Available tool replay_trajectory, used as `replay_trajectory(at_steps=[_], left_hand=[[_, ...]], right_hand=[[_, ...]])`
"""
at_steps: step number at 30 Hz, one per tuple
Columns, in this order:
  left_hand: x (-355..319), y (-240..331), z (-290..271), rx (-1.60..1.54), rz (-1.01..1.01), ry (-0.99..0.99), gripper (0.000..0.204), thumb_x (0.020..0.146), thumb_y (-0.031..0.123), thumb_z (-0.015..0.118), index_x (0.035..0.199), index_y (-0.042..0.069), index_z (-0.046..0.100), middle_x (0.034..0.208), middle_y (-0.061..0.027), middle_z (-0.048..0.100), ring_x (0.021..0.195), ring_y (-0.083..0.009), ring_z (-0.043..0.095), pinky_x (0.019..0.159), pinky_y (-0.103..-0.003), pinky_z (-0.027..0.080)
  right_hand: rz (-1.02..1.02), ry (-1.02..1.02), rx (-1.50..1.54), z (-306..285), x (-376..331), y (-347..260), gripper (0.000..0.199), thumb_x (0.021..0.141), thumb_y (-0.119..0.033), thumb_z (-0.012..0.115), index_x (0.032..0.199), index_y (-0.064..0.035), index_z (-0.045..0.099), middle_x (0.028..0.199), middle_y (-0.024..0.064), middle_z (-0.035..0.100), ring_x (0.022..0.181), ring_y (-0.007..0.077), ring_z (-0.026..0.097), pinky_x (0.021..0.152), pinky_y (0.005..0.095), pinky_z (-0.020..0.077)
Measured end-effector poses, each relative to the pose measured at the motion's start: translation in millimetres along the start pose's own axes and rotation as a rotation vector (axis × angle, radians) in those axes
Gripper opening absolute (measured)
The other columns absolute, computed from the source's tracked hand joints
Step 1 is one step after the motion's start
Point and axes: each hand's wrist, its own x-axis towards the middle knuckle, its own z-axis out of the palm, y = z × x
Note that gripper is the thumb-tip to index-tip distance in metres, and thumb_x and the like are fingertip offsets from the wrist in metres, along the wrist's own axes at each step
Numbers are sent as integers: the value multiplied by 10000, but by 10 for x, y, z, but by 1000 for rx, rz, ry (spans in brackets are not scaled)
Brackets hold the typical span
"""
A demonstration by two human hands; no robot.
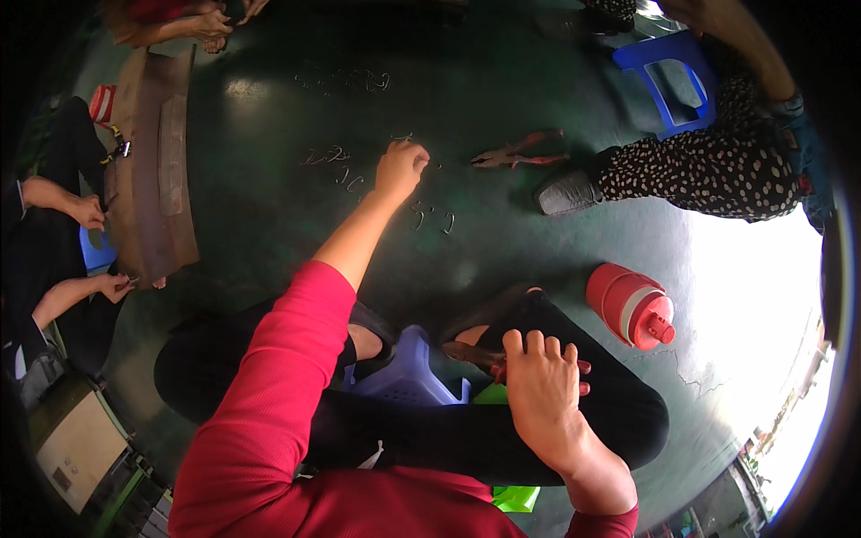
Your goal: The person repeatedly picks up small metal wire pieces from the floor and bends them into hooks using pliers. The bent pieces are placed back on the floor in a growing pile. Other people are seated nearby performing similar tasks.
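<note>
My left hand (pixel 402 170) reaches out to the green floor, its fingers pinched together low over the surface. Whatever lies between the fingertips is too small to make out. Around it are scattered several small bent metal wire pieces (pixel 448 224), some hooked or S-shaped. A further loose group of wire pieces (pixel 381 82) lies farther off. In my right hand (pixel 543 390), above my right knee, is a pair of pliers (pixel 475 355) with red handles, jaws pointing left. Another pair of pliers (pixel 493 159) with red handles rests on the floor, right of my left hand.
A red jug (pixel 617 299) with a pale band lies at the right. Between my legs is a blue-violet plastic stool (pixel 408 381). Co-workers sit around: one by a long brown board (pixel 143 179) at left, one in dotted trousers (pixel 695 170) beside a blue stool (pixel 639 59).
</note>
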Motion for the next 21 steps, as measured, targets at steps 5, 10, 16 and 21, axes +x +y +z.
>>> replay_trajectory(at_steps=[5,10,16,21], left_hand=[[-70,141,219,181,-317,94,160,816,239,707,924,133,658,982,-55,636,997,-284,569,793,-485,443],[-65,356,313,401,-415,60,197,827,301,701,930,139,658,1016,-41,629,1026,-263,562,795,-474,415],[-78,343,464,262,-417,-83,163,833,267,692,909,127,664,1015,-58,635,1040,-260,577,807,-476,431],[-126,506,46,-249,-371,-223,136,885,212,645,944,90,639,1028,-88,658,940,-244,636,731,-395,494]], right_hand=[[17,6,7,32,45,8,230,808,-270,668,941,-121,555,841,55,578,817,249,612,863,514,444],[18,25,-2,60,64,-11,209,806,-265,661,919,-121,560,826,55,572,807,252,611,842,511,455],[22,-11,14,22,43,-18,248,748,-131,668,949,-84,530,864,92,570,845,281,607,801,466,459],[69,46,129,-77,35,93,279,768,-209,698,954,-89,529,875,96,596,836,287,632,747,464,502]])
